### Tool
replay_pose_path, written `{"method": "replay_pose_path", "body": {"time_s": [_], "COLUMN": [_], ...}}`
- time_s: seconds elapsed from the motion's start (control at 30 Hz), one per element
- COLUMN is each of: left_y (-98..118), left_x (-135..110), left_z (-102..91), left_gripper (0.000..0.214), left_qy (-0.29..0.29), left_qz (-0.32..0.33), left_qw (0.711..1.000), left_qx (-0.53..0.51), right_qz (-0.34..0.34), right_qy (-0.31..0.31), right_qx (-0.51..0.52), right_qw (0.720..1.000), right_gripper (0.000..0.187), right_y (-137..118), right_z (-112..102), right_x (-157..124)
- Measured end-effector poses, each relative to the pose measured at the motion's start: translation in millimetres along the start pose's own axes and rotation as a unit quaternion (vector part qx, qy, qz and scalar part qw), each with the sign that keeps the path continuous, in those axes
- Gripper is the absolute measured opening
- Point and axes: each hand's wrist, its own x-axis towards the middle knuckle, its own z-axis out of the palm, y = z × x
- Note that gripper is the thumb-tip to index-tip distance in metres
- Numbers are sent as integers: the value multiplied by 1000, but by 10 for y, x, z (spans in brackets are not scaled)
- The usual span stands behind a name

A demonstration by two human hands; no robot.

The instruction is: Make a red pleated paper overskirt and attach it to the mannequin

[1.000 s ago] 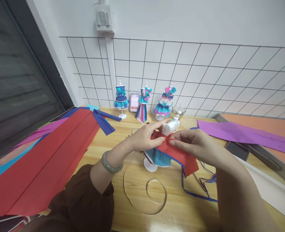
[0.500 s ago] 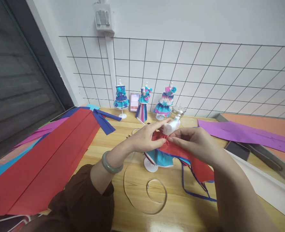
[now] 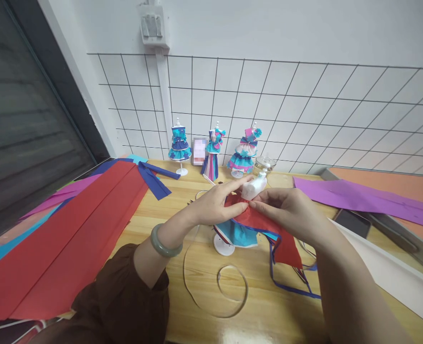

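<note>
A small white dress form leans to the right on its round white base. Around its waist lies a red crepe paper strip with a blue edge, gathered at the top. Below it shows a light blue paper skirt with a white hem. My left hand steadies the form, its thumb pressing the gathered red paper against the waist. Thumb and fingers of my right hand pinch the red strip close to the left thumb. The strip's loose end hangs down below my right hand.
Three dress forms in paper dresses stand at the back, with a phone among them. Large red paper lies left, purple paper and a dark phone right. A thin cord curls in front.
The loose end of the red strip has drawn in leftward and hangs closer to the form. Both hands stay at the waist, nearly in place.
</note>
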Motion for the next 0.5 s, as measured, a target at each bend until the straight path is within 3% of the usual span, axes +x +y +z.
{"method": "replay_pose_path", "body": {"time_s": [0.33,0.4,0.5], "left_y": [-50,-78,-149], "left_x": [21,35,66], "left_z": [30,35,39], "left_gripper": [51,50,50], "left_qy": [53,93,170], "left_qz": [7,-13,-74], "left_qw": [999,996,983], "left_qx": [0,3,-6], "right_qz": [-23,-79,-210], "right_qy": [13,61,146], "right_qx": [-52,-87,-151], "right_qw": [998,991,955], "right_gripper": [32,27,24], "right_y": [17,10,-22], "right_z": [-4,-13,-7], "right_x": [23,21,-1]}}
